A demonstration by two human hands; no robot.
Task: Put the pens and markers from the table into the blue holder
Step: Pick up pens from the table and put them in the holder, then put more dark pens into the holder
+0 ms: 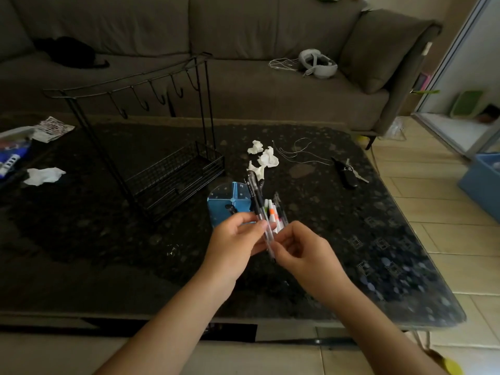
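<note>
The blue holder (230, 198), with divided compartments, stands on the dark table (351, 239) just beyond my hands. One black pen stands inside it. My left hand (234, 244) and my right hand (303, 250) meet above the table in front of the holder. Together they grip a bundle of pens and markers (266, 212): clear-barrelled pens with black caps, white markers, one with an orange tip. The bundle points up and away, its tips over the holder's right side. The lower ends of the pens are hidden between my fingers.
A black wire rack (173, 171) with hooks stands left of the holder. Crumpled white tissues (263, 158) lie behind it, with a thin cord and keys (349, 171) to the right. More tissue (43, 175) and packets sit at the far left. A grey sofa is behind.
</note>
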